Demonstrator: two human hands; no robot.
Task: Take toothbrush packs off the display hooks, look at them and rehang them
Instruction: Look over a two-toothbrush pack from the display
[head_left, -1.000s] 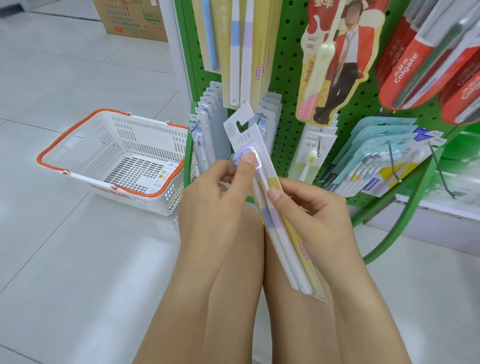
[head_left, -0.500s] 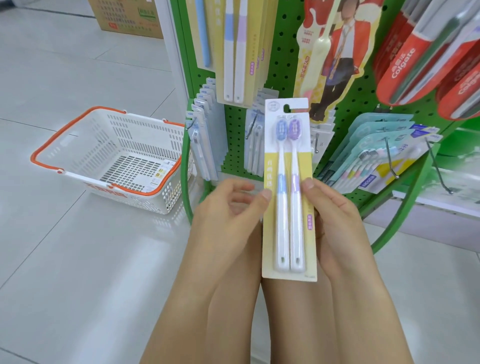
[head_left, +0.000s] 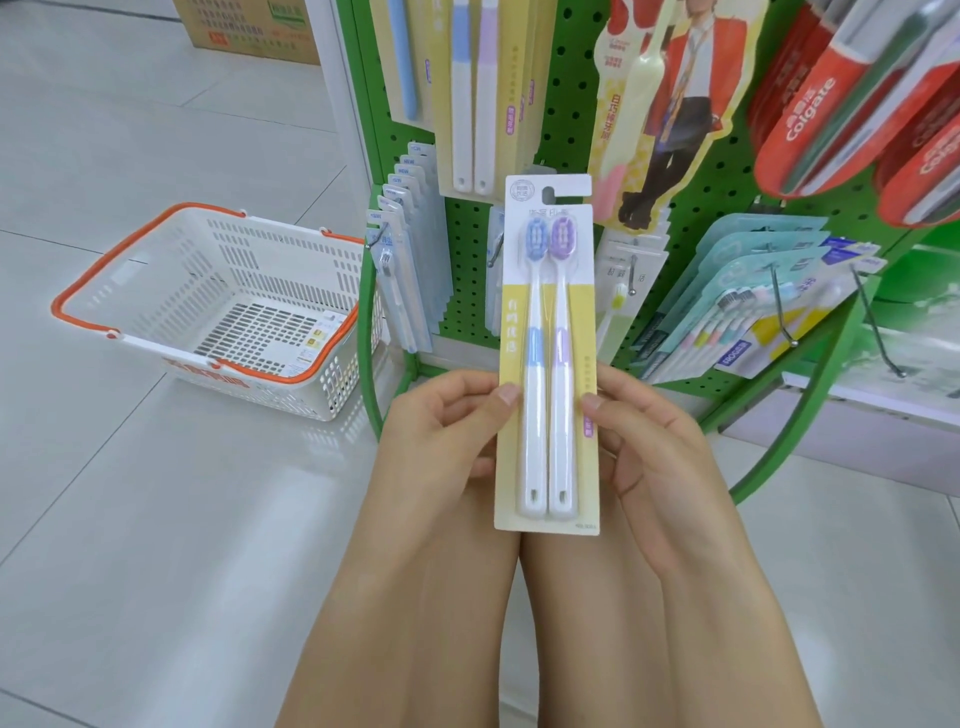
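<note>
Plainly the green rack (head_left: 524, 260) stands close behind, hooks within reach. Before it the pack (head_left: 545, 364) is upright, face readable, left hand (head_left: 441, 426) and right hand (head_left: 644, 441) each pinching an edge.

I see a yellow-and-white card toothbrush pack (head_left: 546, 358) holding two white brushes, one with blue head and grip band, one with purple. Behind it stands a green pegboard display rack (head_left: 571, 93) dotted with dark holes. The white slotted plastic basket (head_left: 218, 306) has an orange rim; the red toothpaste packs (head_left: 831, 104) carry white lettering.
</note>
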